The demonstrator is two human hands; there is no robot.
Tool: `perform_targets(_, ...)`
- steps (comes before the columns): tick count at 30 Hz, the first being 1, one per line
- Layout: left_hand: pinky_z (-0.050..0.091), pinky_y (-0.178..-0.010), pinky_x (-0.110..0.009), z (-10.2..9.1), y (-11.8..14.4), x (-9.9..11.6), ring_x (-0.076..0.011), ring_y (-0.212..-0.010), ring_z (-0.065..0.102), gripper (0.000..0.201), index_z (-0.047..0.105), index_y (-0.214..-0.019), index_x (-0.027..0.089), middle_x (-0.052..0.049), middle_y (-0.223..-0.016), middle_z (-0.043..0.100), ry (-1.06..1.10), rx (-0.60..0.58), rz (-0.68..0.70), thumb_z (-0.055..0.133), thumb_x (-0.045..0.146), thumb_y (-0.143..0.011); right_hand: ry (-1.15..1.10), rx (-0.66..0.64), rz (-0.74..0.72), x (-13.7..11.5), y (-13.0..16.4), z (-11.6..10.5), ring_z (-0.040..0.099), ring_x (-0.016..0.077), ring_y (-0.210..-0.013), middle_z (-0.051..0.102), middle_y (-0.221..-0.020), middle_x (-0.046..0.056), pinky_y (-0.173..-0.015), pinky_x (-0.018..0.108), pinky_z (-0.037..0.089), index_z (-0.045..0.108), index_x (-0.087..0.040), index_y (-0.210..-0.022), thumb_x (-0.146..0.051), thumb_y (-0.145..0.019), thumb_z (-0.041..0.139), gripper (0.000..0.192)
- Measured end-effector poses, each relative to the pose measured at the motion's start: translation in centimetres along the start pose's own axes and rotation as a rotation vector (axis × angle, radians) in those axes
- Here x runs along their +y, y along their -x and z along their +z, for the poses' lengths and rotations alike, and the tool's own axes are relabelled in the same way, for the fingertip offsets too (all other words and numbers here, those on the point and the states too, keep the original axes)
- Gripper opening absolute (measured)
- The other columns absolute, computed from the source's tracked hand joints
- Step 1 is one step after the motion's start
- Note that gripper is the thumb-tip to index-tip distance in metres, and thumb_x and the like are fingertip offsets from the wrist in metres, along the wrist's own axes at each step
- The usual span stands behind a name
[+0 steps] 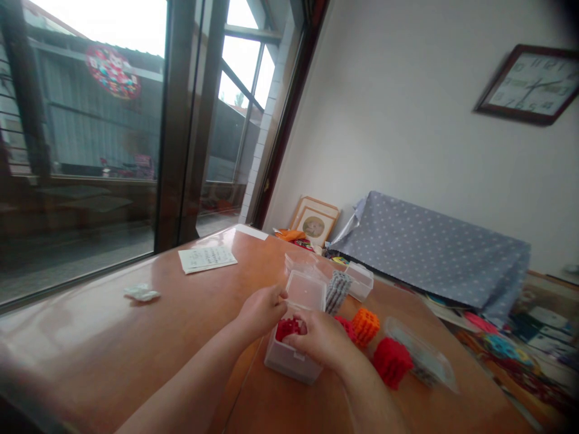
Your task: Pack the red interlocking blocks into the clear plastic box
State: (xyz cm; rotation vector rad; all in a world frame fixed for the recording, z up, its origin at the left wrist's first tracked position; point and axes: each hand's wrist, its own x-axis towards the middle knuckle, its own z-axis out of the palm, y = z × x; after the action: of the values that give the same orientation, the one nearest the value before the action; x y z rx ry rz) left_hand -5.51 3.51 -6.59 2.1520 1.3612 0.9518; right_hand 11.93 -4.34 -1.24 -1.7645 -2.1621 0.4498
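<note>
Clear box, small, plastic, lid hinged up at far side. Inside, red piece, bumpy, partly hidden by fingers. On counter, right under both hands.

Left hand at box's left rim, fingers curled, pinching near lid edge; exact grip unclear. Right hand over box's right side, fingers closed on red piece inside box.

Open counter left of left fingers, wide and bare out to window edge. Near counter edge below wrists, some room. Right of right fingers, crowded.

Just right of right fingers: second red piece half hidden behind hand, orange piece touching it. Red block further right, beside wrist. Clear lid or tray past that, blurred. Beyond fingers: grey ribbed piece leaning by raised lid, another clear box beside it, more clear plastic behind lid.

Far left of fingers: paper sheet, crumpled wrapper, well apart from hands. Beyond counter: dotted cloth over something, framed picture against wall, clock high on wall.
</note>
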Motion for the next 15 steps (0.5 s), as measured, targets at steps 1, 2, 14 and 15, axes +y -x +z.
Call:
perform_targets(1, 0.041, -0.068, -0.026, 0.0, 0.0, 0.0, -0.0205, -0.082, 0.068, 0.028, 0.072, -0.105, 0.022, -0.004, -0.087, 0.075, -0.002, 0.003, 0.001, 0.056, 0.023, -0.081, -0.006, -0.01, 0.0, 0.1, 0.0, -0.1, 0.056, 0.0141, -0.06, 0.07, -0.071, -0.005, -0.057, 0.024, 0.028, 0.078, -0.03, -0.094, -0.04, -0.071, 0.079, 0.024)
perform_targets(2, 0.041, -0.068, -0.026, 0.0, 0.0, 0.0, -0.0204, -0.082, 0.068, 0.028, 0.072, -0.105, 0.022, -0.003, -0.087, 0.074, -0.003, 0.005, 0.001, 0.056, 0.023, -0.081, -0.014, -0.019, 0.001, 0.2, 0.0, -0.1, 0.057, 0.014, -0.06, 0.071, -0.071, -0.005, -0.057, 0.024, 0.029, 0.078, -0.029, -0.094, -0.04, -0.072, 0.079, 0.024)
perform_targets(14, 0.038, -0.065, -0.025, -0.2, 0.1, 0.3, -0.0194, -0.079, 0.067, 0.024, 0.071, -0.099, 0.022, -0.003, -0.083, 0.074, 0.023, -0.002, 0.006, 0.056, 0.025, -0.082, -0.162, 0.098, 0.012, 2.3, 0.1, -0.1, 0.072, 0.0239, -0.097, 0.079, -0.109, 0.007, -0.08, 0.03, 0.05, 0.07, -0.02, -0.13, -0.026, -0.09, 0.047, 0.046)
perform_targets(15, 0.038, -0.065, -0.025, -0.2, 0.1, 0.3, -0.0192, -0.077, 0.066, 0.024, 0.071, -0.099, 0.022, -0.003, -0.081, 0.073, 0.024, -0.001, 0.011, 0.056, 0.024, -0.082, -0.169, 0.105, 0.011, 2.3, 0.3, 0.0, 0.072, 0.0243, -0.1, 0.079, -0.112, 0.008, -0.083, 0.031, 0.051, 0.07, -0.02, -0.13, -0.026, -0.09, 0.047, 0.046)
